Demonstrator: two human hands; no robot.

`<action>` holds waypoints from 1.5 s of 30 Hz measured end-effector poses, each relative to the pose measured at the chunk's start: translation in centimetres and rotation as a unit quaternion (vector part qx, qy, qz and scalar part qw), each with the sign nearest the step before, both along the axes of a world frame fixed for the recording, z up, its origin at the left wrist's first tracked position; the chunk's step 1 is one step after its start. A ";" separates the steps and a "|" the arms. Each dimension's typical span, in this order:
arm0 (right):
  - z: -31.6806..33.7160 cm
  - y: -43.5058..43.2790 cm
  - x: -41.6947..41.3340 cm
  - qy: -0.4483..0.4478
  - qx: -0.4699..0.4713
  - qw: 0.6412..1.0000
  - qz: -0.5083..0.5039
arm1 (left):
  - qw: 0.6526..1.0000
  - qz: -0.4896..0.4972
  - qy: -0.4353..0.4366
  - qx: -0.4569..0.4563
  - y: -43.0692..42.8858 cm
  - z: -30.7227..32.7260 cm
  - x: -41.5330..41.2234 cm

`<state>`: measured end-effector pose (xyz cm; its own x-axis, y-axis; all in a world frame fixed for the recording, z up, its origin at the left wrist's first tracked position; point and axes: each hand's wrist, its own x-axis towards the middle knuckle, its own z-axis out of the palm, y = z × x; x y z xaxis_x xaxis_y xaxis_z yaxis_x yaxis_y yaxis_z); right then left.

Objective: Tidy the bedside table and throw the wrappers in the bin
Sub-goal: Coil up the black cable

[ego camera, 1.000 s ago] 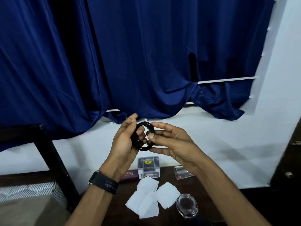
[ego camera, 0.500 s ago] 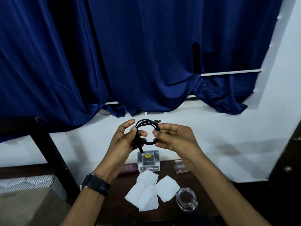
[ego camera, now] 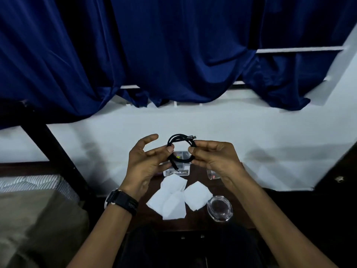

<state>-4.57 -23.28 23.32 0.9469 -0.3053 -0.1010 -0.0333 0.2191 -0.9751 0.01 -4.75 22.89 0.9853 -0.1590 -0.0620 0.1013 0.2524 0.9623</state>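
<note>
A black cable point(ego camera: 178, 137) is coiled into a small loop and held in the air above the dark bedside table point(ego camera: 199, 219). My left hand point(ego camera: 144, 163), with a black watch on its wrist, pinches the loop's left side between thumb and a finger. The loop's right side is pinched by my right hand point(ego camera: 214, 158). One plug end sticks out at the top right, another hangs down at the lower left. Three white wrappers point(ego camera: 173, 198) lie overlapping on the table below my hands.
A small clear plastic box point(ego camera: 177, 171) and a clear glass point(ego camera: 212, 174) stand at the table's back by the white wall. A clear round jar point(ego camera: 219, 208) sits right of the wrappers. A bed with a dark frame point(ego camera: 50, 144) is on the left. Blue curtains hang above.
The coil has been wound tighter into a neat loop, with its plug ends now sticking out. The view has tilted down, so hands and table sit lower and nearer in the frame.
</note>
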 end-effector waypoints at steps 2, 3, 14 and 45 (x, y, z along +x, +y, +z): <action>-1.7 -0.4 0.5 0.020 -0.006 1.000 -0.005 | 1.000 -0.005 0.019 -0.005 -0.6 -2.0 0.5; -2.5 -0.8 0.8 0.032 -0.011 0.999 -0.006 | 1.000 -0.010 0.027 -0.004 -0.9 -3.1 0.9; -11.9 -9.5 7.8 0.125 -0.042 0.989 -0.068 | 0.986 0.031 0.157 0.049 -3.7 -16.8 5.3; -22.8 -10.2 23.9 0.293 -0.640 0.704 0.096 | 0.977 0.062 0.165 0.120 -6.2 -24.8 7.3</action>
<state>19.29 -33.52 0.55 0.8937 -0.3727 -0.2499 -0.4205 -0.8900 -0.1763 7.35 -10.99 -1.88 0.9163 0.0186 -0.4000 0.3986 0.0531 0.9156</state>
